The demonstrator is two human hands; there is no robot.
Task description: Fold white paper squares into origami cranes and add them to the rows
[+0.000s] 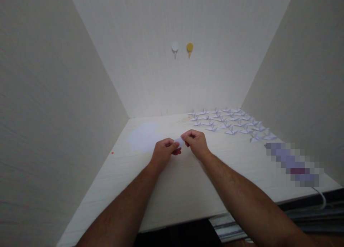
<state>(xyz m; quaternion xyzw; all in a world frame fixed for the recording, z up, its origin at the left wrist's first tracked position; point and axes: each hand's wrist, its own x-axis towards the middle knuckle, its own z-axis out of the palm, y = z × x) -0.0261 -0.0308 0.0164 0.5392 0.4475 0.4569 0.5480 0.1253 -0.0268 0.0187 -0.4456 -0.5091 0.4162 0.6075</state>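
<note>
Both hands meet over the middle of a pale wooden table (188,189). My left hand (163,152) and my right hand (195,143) pinch a small piece of white paper (178,142) between their fingertips, held just above the tabletop. The fingers of both hands are curled closed on it. Most of the paper is hidden by the fingers, so its folded shape cannot be made out.
A loose stack of white paper sheets (143,136) lies left of the hands. Several folded paper cranes (231,122) stand in rows at the back right. A blurred object (294,164) with a white cable lies at the right edge. Two wall hooks (182,48) hang ahead.
</note>
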